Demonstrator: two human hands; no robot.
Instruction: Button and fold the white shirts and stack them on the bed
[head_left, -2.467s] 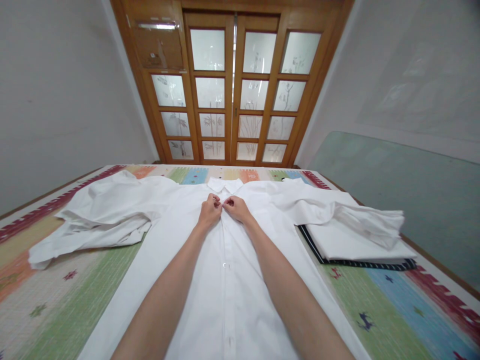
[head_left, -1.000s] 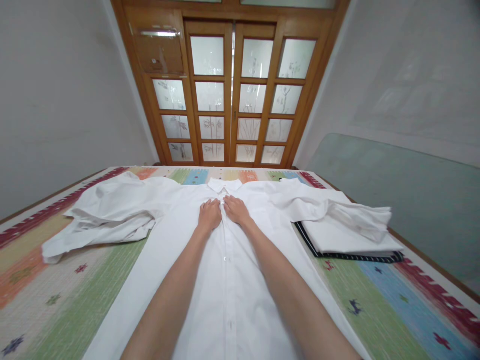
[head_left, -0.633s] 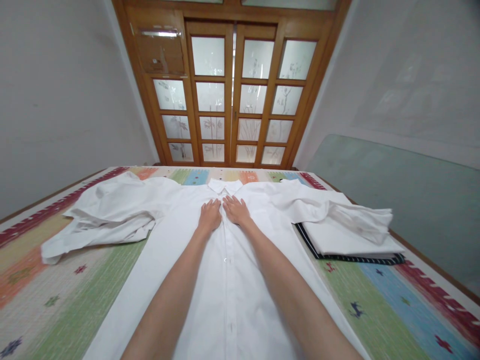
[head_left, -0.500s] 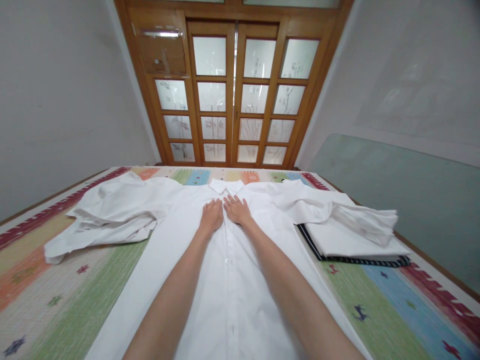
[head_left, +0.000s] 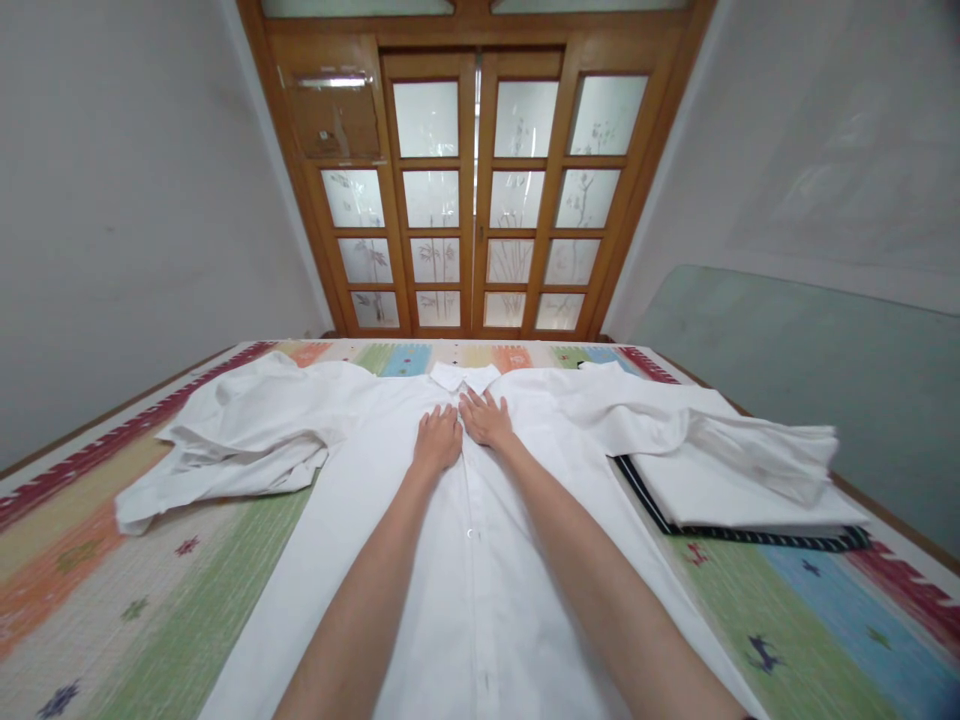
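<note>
A white button-up shirt (head_left: 465,580) lies face up on a striped, many-coloured mat (head_left: 150,600), collar (head_left: 465,376) at the far end. My left hand (head_left: 438,440) and my right hand (head_left: 487,418) rest flat, fingers spread, on the shirt's chest just below the collar, one on each side of the button placket. Neither hand holds anything. The left sleeve (head_left: 240,440) lies bunched at the left; the right sleeve (head_left: 720,440) drapes over a folded stack.
A stack of folded white and dark striped cloth (head_left: 742,500) sits on the mat at the right. Wooden doors with frosted panes (head_left: 472,190) stand beyond the mat's far edge. A pale green panel (head_left: 810,370) leans along the right wall.
My hands let go of the pinched button area below the collar and now lie flat and open on the shirt. The view has shifted slightly.
</note>
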